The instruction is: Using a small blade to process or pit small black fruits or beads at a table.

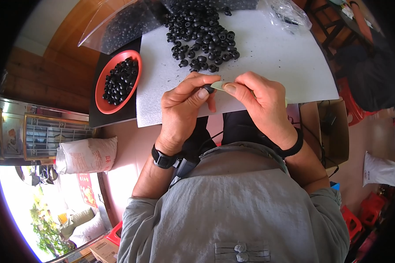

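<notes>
Just past the near edge of the table, my left hand (182, 105) pinches a small round black plastic piece (207, 88) between thumb and fingers. My right hand (265, 98) grips a small knife (217, 85) with a pale blade, its thumb resting along the blade. The blade's tip is against or very near the black piece; I cannot tell whether it touches. Most of the knife's handle is hidden in my right palm. Beyond both hands lies a heap of similar black pieces (202, 39), hollow and ring-ended, spread on a white foam sheet (267, 48).
An orange-red oval bowl (99, 94) of black pieces stands at the left on the dark tabletop. A clear plastic panel (90, 37) rises behind it. A crumpled clear bag (289, 15) lies far right. A cardboard box (338, 131) sits right of me; another person (368, 70) is beyond.
</notes>
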Tool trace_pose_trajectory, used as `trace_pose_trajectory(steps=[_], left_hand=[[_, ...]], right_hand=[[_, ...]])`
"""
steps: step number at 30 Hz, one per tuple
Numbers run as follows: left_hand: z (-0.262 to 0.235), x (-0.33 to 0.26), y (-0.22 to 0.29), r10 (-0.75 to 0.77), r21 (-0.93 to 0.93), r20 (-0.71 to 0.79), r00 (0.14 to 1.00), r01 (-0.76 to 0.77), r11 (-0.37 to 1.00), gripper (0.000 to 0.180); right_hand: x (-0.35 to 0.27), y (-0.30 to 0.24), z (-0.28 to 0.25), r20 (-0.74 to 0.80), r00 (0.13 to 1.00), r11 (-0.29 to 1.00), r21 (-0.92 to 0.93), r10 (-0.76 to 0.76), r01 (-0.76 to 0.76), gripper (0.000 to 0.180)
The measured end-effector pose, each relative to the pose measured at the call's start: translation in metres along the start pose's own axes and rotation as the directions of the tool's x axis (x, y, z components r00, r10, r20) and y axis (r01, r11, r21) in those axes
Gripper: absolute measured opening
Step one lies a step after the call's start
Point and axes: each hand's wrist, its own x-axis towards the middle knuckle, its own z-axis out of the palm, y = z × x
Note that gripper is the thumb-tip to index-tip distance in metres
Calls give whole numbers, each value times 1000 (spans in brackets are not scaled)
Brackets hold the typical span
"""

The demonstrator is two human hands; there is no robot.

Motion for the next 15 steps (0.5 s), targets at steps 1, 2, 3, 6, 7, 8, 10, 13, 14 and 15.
trace_pose_trajectory(steps=[1, 2, 3, 6, 7, 8, 10, 13, 14, 15], left_hand=[[0, 0, 0, 0, 0, 0, 1000, 0, 1000, 27], [-1, 0, 0, -10, 4, 0, 1000, 10, 1000, 27], [-1, 0, 0, -20, 8, 0, 1000, 20, 1000, 27], [-1, 0, 2, -23, 17, 11, 1000, 23, 1000, 27], [-1, 0, 2, -23, 17, 11, 1000, 23, 1000, 27], [-2, 0, 1, -22, 13, 16, 1000, 22, 1000, 27], [-2, 0, 1, -21, 9, 21, 1000, 21, 1000, 27], [-3, 1, 1, -17, 2, 24, 1000, 17, 1000, 27], [-3, 1, 1, -21, -5, 28, 999, 22, 1000, 27], [-4, 1, 1, -25, -12, 32, 999, 26, 1000, 28]], right_hand=[[0, 0, 0, -1, 1000, 1000, 0, 0, 0, 28], [0, 0, 0, -3, 1000, 1000, 1, -2, 2, 28], [0, 0, 0, -5, 1000, 1000, 2, -5, 5, 28], [0, 0, 1, -8, 1000, 1000, 5, 1, -1, 28], [0, 0, 1, -8, 1000, 1000, 5, 1, -1, 28], [0, 0, 1, -9, 1000, 1000, 1, -3, 3, 28], [0, 1, 1, -9, 1000, 1000, -3, -7, 7, 28], [-1, 3, 2, -13, 1000, 1000, 3, -17, 17, 28], [-1, 3, 2, -21, 999, 1000, 4, -26, 26, 28], [-1, 4, 2, -28, 999, 999, 5, -35, 35, 28]])
